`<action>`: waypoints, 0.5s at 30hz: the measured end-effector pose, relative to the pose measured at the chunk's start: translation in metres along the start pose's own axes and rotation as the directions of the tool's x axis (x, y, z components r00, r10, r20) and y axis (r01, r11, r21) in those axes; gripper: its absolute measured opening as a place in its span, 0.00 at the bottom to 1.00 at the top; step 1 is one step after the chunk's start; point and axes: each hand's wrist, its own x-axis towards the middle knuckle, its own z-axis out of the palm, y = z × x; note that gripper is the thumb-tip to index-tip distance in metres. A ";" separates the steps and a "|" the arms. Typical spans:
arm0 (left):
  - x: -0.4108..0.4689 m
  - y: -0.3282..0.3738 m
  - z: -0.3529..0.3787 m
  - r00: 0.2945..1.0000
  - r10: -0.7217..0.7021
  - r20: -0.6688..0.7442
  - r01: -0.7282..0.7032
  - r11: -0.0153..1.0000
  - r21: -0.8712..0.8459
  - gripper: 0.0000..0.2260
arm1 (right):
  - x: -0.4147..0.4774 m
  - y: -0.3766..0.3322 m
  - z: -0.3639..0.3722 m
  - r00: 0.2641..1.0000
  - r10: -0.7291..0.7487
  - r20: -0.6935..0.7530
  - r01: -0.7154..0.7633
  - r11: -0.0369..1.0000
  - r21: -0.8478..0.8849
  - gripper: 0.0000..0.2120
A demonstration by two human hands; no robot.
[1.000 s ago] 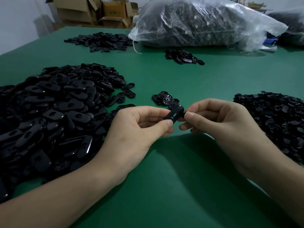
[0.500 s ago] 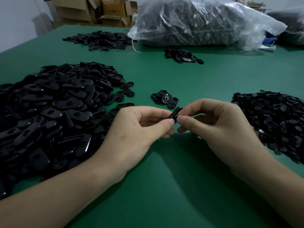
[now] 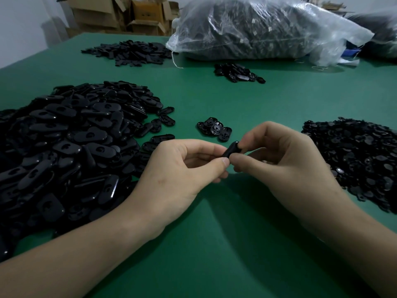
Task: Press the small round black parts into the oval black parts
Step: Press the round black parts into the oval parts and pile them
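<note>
A: What changed?

B: The left hand (image 3: 182,168) pinches the oval part (image 3: 231,149) above the tabletop (image 3: 214,233) as before. The right hand (image 3: 285,160) has closed thumb and forefinger onto its end.

A: Is the round part seated?

B: It's hidden under the fingers (image 3: 247,143); probably it's being pressed home.

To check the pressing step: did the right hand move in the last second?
Yes. Against the small cluster of parts beyond it, the right hand shifted left, its thumb closing onto the oval part.
</note>
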 end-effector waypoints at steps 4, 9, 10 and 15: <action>0.000 0.000 0.000 1.000 0.020 0.005 -0.020 1.000 0.002 0.05 | 0.002 0.003 -0.002 0.994 0.098 0.052 -0.108 0.965 0.238 0.15; -0.001 0.001 0.000 0.997 0.070 0.040 -0.071 0.997 0.025 0.06 | 0.005 0.002 -0.006 0.973 0.183 0.139 -0.224 0.894 0.388 0.18; -0.001 0.001 0.000 0.995 0.084 0.049 -0.086 0.996 0.034 0.06 | 0.005 0.001 -0.007 0.964 0.206 0.169 -0.260 0.868 0.423 0.19; -0.002 0.002 0.001 0.987 0.141 0.075 -0.146 0.987 0.071 0.05 | 0.005 -0.004 -0.011 0.922 0.248 0.298 -0.372 0.785 0.496 0.21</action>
